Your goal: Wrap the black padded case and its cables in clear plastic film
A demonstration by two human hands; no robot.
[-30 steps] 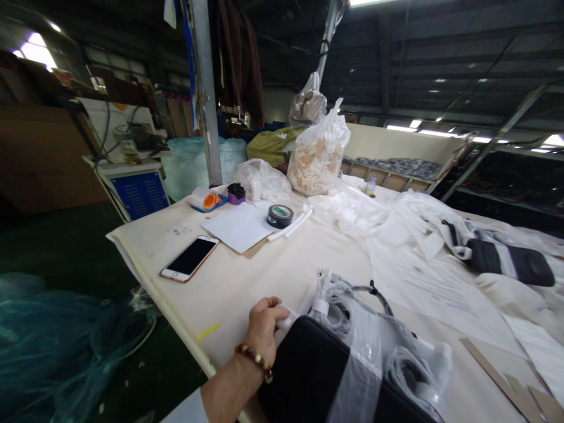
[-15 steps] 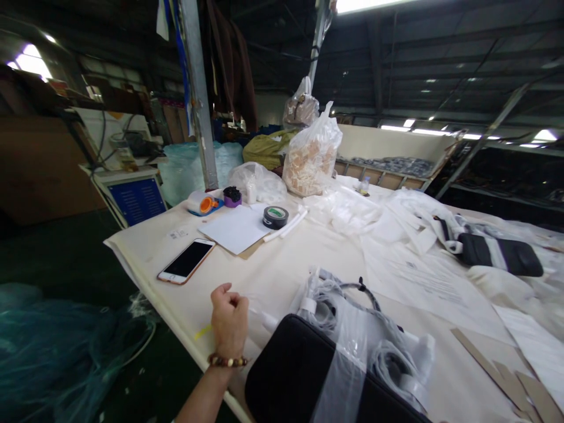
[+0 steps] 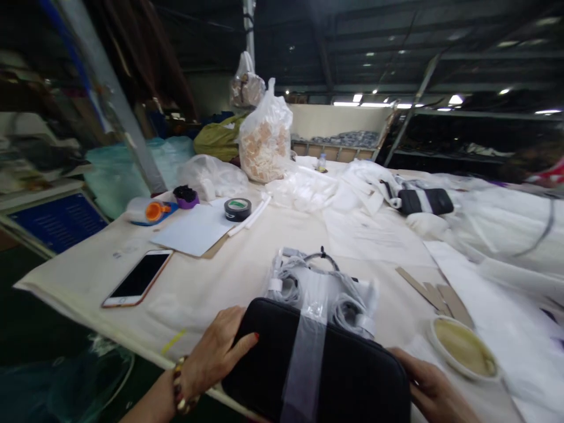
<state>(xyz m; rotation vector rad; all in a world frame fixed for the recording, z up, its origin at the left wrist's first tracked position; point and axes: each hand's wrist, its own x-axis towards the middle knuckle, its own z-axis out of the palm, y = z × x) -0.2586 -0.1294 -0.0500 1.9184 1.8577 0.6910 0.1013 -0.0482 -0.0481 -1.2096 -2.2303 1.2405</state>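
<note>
Looks like a factory packing floor to me: dark steel roof (image 3: 352,41), storage racks (image 3: 462,150) out back, one huge cloth-covered worktable (image 3: 211,276) with a tape roll (image 3: 238,208), cardboard strips (image 3: 434,291), a bulk bag (image 3: 264,141) of tan bits (foam, maybe) and a plastic-banded black case (image 3: 352,376).

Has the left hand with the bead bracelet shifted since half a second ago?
Yes. The left hand went rightward, from beside the yellow strip onto the black rectangular case.
</note>
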